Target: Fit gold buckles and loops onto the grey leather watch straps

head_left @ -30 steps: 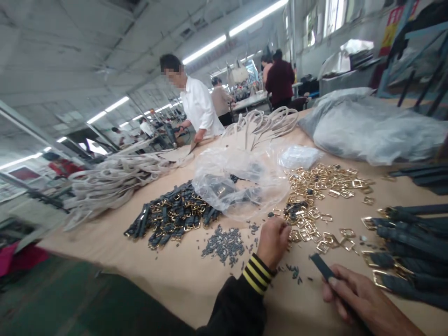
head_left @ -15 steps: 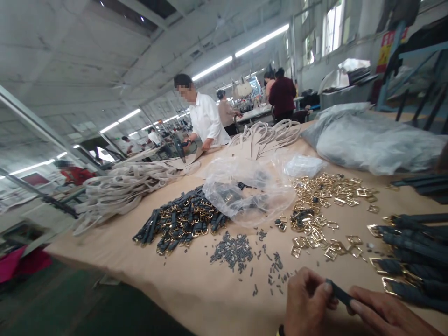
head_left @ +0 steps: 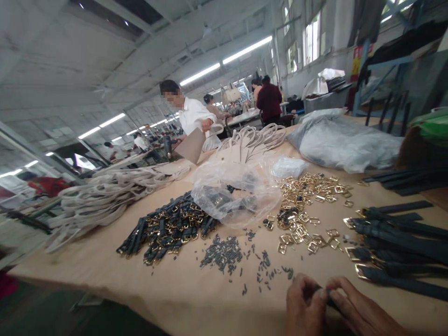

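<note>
At the bottom right of the head view, my left hand (head_left: 305, 303) and my right hand (head_left: 357, 305) are closed with thumbs almost meeting. Pinched between them is a short dark strap (head_left: 331, 301), mostly hidden by my fingers. To the right lie longer dark straps (head_left: 402, 238) with gold buckles at their near ends. Loose gold buckles (head_left: 297, 235) are scattered beyond my hands. A heap of tiny dark strips (head_left: 221, 253) spreads left of them, with a pile of short buckled straps (head_left: 168, 224) behind.
The paper-covered table (head_left: 196, 298) ends in an edge at lower left. A clear plastic bag (head_left: 241, 205) lies mid-table. Beige strap bundles (head_left: 105, 191) line the far left side. Across the table a person in white (head_left: 196, 114) holds a beige panel (head_left: 192, 144).
My hands have come closer together, covering most of the strap that showed between them. The view has swung right. The person across has lifted the beige panel.
</note>
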A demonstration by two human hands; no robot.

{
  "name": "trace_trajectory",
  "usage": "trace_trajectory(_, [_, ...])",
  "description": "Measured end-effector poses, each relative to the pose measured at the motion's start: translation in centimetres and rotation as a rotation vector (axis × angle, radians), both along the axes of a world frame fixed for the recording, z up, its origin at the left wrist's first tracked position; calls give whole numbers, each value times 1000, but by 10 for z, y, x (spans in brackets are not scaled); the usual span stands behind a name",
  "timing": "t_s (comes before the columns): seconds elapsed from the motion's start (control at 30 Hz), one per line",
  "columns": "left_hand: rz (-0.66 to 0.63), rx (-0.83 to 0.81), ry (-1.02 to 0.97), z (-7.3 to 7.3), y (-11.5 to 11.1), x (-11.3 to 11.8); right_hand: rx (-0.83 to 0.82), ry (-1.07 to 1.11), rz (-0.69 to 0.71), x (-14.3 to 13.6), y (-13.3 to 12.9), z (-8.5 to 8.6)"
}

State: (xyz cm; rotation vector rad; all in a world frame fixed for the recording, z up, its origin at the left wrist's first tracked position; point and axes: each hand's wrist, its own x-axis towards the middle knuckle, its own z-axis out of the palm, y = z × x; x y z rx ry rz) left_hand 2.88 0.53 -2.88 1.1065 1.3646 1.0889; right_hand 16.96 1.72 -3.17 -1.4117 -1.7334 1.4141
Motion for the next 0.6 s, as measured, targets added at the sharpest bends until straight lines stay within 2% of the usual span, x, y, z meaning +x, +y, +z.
trace_trajectory(0.1, [-132, -12, 10, 5, -5, 0, -22, -15, 73, -4, -4, 14])
trace_trajectory(0.2, [-200, -97, -105, 6, -8, -3, 38, -28, 103, -5, -4, 23])
trace_trajectory(0.37, [-99, -186, -301, 4, -6, -7, 89, 1, 163, -2, 3, 27])
trace_trajectory(0.47, [-97, -197, -356, 9, -2, -11, -26, 140, 214, -2, 9, 27])
trace_trajectory(0.53, [-123, -164, -235, 14, 7, -17, -112, 220, 217, -3, 15, 24])
trace_trajectory(0.6, [-93, -43, 65, 19, 22, -29, -137, 250, 161, -4, 21, 21])
